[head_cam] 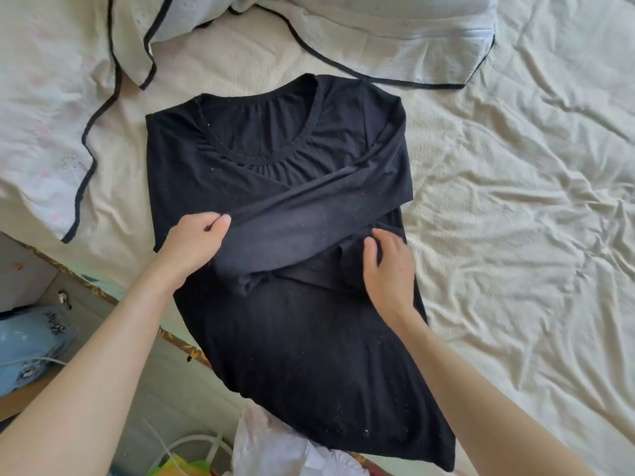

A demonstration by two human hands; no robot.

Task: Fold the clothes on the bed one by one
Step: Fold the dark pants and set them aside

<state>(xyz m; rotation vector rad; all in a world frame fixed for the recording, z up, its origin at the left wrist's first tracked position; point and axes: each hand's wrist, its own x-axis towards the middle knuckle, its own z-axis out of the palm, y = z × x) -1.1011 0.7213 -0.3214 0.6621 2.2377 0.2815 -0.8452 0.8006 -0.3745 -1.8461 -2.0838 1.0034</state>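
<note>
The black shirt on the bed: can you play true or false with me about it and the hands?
1. The black shirt lies with its neck hole facing up. True.
2. The left hand pinches a sleeve folded across the shirt. True.
3. The right hand is holding scissors. False: it holds no tool; its fingers rest on the shirt.
4. The shirt is red. False: it is black.
5. The bed sheet is smooth. False: it is wrinkled.

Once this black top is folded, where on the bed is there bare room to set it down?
The widest bare patch is the rumpled sheet to the right of the black top, running to the right edge of the view. The far left is crowded by the white black-trimmed garment, which also spreads along the top. The near edge drops off beside a plastic bag.
</note>
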